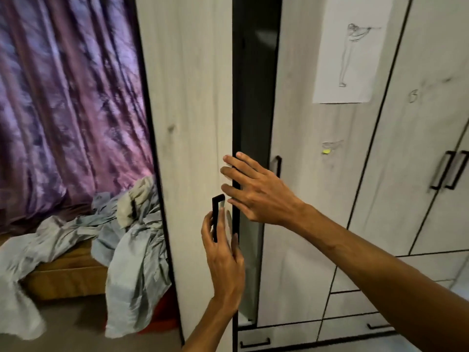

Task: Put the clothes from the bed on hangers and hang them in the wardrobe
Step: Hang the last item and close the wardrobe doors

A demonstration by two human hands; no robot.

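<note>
To open the tall wardrobe door (pixel 193 110) well, the left hand (pixel 224 260), its fingers curled round the black handle (pixel 215 212) that stands straight up and down, should pull slowly while the right hand (pixel 256 191), fingers flat and straight, steadies the edge; the clothes (pixel 132 247) lie heaped on the bed (pixel 66 274), far left.

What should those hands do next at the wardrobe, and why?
Probably swing the door wider. The left hand grips its handle, the right hand rests flat on its edge, only a narrow gap shows, and clothes lie on the bed.
</note>
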